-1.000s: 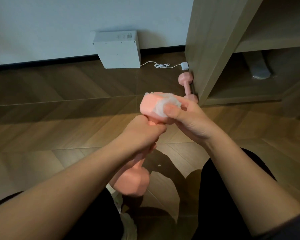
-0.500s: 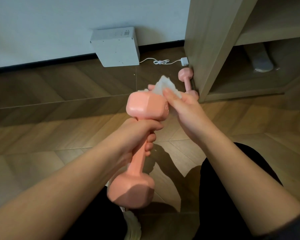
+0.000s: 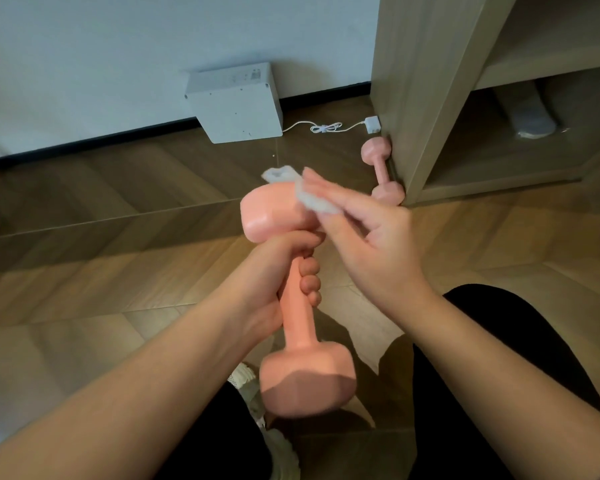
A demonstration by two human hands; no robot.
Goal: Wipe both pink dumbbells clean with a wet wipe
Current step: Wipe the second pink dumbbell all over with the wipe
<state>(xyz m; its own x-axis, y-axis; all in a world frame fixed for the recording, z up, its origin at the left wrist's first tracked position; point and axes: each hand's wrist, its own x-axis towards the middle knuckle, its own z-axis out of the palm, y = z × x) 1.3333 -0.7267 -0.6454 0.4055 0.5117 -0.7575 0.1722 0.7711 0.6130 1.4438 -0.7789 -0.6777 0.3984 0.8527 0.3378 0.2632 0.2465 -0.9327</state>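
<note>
Left hand: the left hand (image 3: 274,271) is wrapped tight round the handle of the held pink dumbbell (image 3: 297,317), thumb up against the far head.
Right hand: the right hand (image 3: 371,244) holds the wet wipe (image 3: 309,199) under long, nearly straight fingers, with the thumb seemingly pinching it from below. The wipe lies against the right upper edge of the far head (image 3: 271,216).
Hands together: close but not touching, with the dumbbell head between them.
Held dumbbell: off the floor and tilted, with the near head (image 3: 309,379) hanging low over a white shoe (image 3: 246,379).
Step in hand: probably wiping the far head.
Doing it well: spread the wipe flat under the fingers, since it looks bunched. Turn the handle in the left hand so each face of the head comes under the wipe, end face included. The left hand covers the handle, so it will need to shift for that part to be wiped.
Risk: a damp handle could slip, so keep the grip firm.
Second pink dumbbell: the second pink dumbbell (image 3: 381,168) lies on the wooden floor (image 3: 118,237), far right, touching the side panel of the wooden shelf unit (image 3: 413,81). Whether it has been wiped cannot be told.
Beyond: a white box (image 3: 236,105) leans at the far wall, its white cable (image 3: 326,127) trailing right.
</note>
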